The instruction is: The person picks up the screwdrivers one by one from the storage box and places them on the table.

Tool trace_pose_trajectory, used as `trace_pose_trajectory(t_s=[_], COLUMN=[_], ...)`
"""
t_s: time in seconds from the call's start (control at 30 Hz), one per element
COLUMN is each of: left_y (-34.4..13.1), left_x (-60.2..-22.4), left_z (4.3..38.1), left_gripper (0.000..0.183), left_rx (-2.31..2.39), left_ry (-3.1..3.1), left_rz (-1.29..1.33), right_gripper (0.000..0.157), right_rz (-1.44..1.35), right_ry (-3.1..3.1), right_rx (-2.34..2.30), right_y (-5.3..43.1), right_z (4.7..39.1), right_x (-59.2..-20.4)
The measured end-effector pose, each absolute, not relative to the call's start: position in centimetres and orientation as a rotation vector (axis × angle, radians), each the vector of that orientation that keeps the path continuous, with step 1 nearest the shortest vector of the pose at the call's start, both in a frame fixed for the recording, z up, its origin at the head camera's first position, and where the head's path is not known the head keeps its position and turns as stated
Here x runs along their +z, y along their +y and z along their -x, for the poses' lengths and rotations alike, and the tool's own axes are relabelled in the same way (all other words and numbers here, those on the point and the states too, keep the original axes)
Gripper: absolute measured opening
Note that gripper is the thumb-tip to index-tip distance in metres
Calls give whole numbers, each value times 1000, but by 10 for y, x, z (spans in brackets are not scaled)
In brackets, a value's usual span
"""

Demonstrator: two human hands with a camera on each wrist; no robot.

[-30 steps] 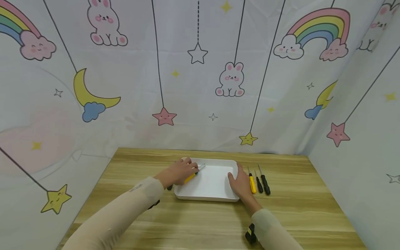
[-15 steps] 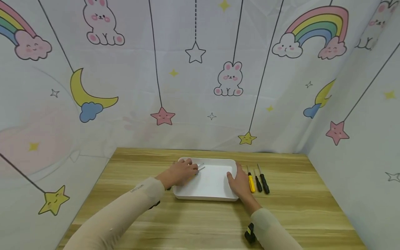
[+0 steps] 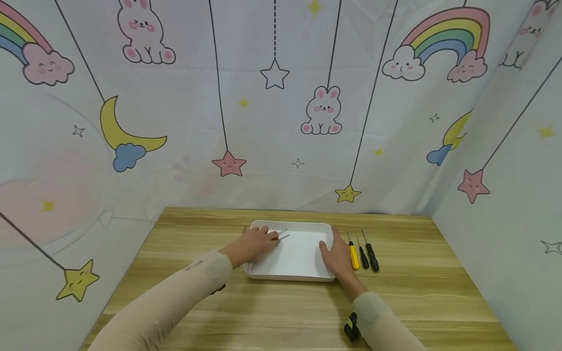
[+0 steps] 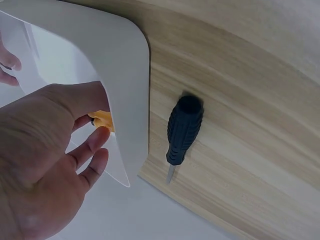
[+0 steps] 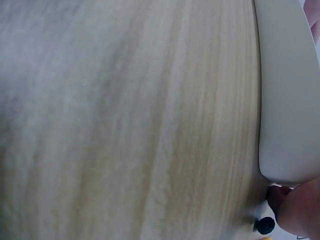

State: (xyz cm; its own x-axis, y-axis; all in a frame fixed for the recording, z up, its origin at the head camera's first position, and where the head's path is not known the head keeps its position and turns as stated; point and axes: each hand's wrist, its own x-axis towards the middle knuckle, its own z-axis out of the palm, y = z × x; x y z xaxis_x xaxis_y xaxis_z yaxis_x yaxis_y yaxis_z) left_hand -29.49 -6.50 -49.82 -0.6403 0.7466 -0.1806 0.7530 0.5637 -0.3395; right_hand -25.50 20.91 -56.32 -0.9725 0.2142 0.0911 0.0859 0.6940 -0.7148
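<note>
In the head view a white tray (image 3: 296, 258) sits on the table between both hands. My left hand (image 3: 252, 245) reaches over its left side, thumb and fingers around a yellow screwdriver handle (image 4: 103, 120) inside it. Two metal shafts (image 3: 284, 237) stick out past the fingertips; the handles are mostly hidden by the hand. My right hand (image 3: 339, 257) grips the tray's right side, thumb inside the rim and fingers outside. Just outside the tray's left wall lies a black-handled screwdriver (image 4: 185, 130), seen in the left wrist view.
Right of the tray lie a yellow-handled screwdriver (image 3: 353, 257) and two black-handled screwdrivers (image 3: 371, 257), roughly side by side. The wood-grain table (image 3: 281, 312) meets a printed curtain (image 3: 281, 190) at the back; another curtain hangs on the right.
Over the yellow handle, my left hand has lowered slightly, so the handle no longer shows in the head view. The right hand and the tray stay nearly still.
</note>
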Motion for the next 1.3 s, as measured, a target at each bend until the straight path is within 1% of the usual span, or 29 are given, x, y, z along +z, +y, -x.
trace_pose_trajectory(t_s=[0.13,0.5,0.6,0.73,0.83,1.07,1.3], left_y=[-63,-58,-56,-51,-50,-48,-49], left_x=[-500,-492,-489,-486,-487,-488,-491], left_z=[293,289,290,294,298,300,305], left_gripper=[54,63,60,64,73,76,82], left_rx=[-496,-132,-99,-139,-180,-237,-329], left_ry=[2741,2617,2599,2594,2597,2601,2611], left_rz=[-1294,-1017,-970,-976,-983,-988,-1062], right_gripper=[69,70,70,70,69,69,70], right_rz=[236,223,224,225,220,219,229], right_ry=[-2738,-2740,-2743,-2743,-2740,-2738,-2739], right_rx=[1131,1128,1133,1130,1122,1112,1126], right_y=[210,210,209,209,209,209,209], right_z=[255,255,255,255,254,254,253], right_x=[-564,-563,-562,-562,-563,-561,-559])
